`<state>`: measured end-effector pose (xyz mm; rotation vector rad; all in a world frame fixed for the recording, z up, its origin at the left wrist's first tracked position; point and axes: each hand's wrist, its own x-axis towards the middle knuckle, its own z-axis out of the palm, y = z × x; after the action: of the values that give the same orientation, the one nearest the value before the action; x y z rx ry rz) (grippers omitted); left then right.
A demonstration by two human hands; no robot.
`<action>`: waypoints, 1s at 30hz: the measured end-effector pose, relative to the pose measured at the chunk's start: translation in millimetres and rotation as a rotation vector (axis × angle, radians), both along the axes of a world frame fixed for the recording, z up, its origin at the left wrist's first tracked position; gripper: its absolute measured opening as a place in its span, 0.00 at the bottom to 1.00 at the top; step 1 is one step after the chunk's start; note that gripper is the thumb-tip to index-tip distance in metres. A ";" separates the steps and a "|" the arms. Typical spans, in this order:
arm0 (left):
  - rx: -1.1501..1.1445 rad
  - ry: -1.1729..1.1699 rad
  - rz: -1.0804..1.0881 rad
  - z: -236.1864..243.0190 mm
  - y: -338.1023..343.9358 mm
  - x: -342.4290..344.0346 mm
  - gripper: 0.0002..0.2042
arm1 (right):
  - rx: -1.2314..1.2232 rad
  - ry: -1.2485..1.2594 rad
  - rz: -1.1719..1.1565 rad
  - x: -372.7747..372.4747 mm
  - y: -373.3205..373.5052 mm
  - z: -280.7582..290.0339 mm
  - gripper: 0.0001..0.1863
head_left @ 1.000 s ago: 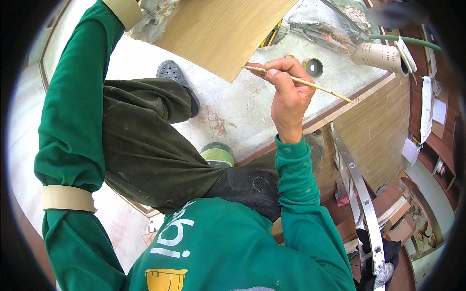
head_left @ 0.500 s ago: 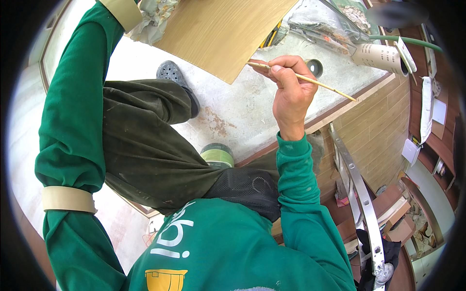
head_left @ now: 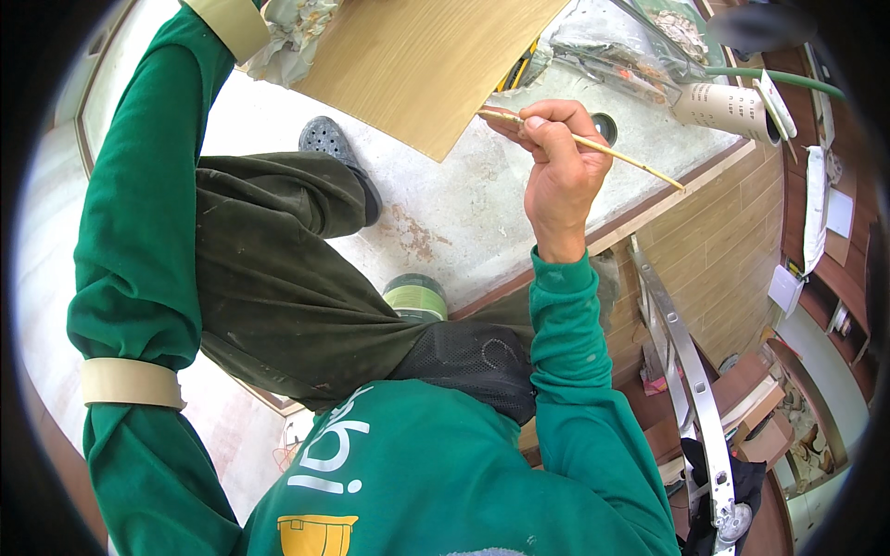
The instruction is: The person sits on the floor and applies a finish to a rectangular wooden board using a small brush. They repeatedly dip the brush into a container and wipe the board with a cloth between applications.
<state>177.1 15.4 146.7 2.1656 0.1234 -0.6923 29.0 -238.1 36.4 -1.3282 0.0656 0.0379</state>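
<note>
My right hand (head_left: 563, 176) is closed on a thin yellowish stick-like brush (head_left: 640, 164), its tip at the right edge of a light wood-grain board (head_left: 399, 65). My left arm reaches past the top edge, so my left hand is out of view. A tan band (head_left: 236, 23) sits near that wrist, another (head_left: 130, 380) farther down the arm. Crumpled pale paper (head_left: 287, 42) lies at the board's left. A dark round tin (head_left: 603, 127), partly behind my right hand, and a yellow-and-black tool (head_left: 519, 67) lie beside the board.
A green container (head_left: 413, 295) stands by my legs, near my sandalled foot (head_left: 324, 144). Clear plastic sheeting (head_left: 612, 69), a printed paper roll (head_left: 718, 107) and a green hose (head_left: 779, 74) lie upper right. A metal ladder (head_left: 677, 361) and cardboard pieces (head_left: 760, 426) are at the right.
My right hand has shifted slightly right and, over the last second, upward along the board's edge with the brush. The board and my left arm have stayed nearly still.
</note>
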 end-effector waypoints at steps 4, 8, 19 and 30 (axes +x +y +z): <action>0.063 -0.038 -0.050 -2.0 -0.4 0.3 0.09 | 0.003 -0.001 -0.006 2.1 0.5 0.0 0.06; -0.002 -0.054 -0.107 -9.8 -2.3 6.1 0.09 | -0.025 -0.004 -0.026 4.5 -4.7 0.3 0.06; -0.028 -0.205 -0.202 7.3 0.4 -13.4 0.11 | 0.171 0.068 -0.065 6.5 -2.8 15.1 0.08; -0.133 -0.096 -0.085 7.0 -1.5 -6.8 0.12 | 0.286 0.073 -0.143 0.3 6.4 11.2 0.11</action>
<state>170.3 13.9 153.7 2.0806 -0.0640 -0.6252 29.3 -231.7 47.6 -1.0337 0.2094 -0.0249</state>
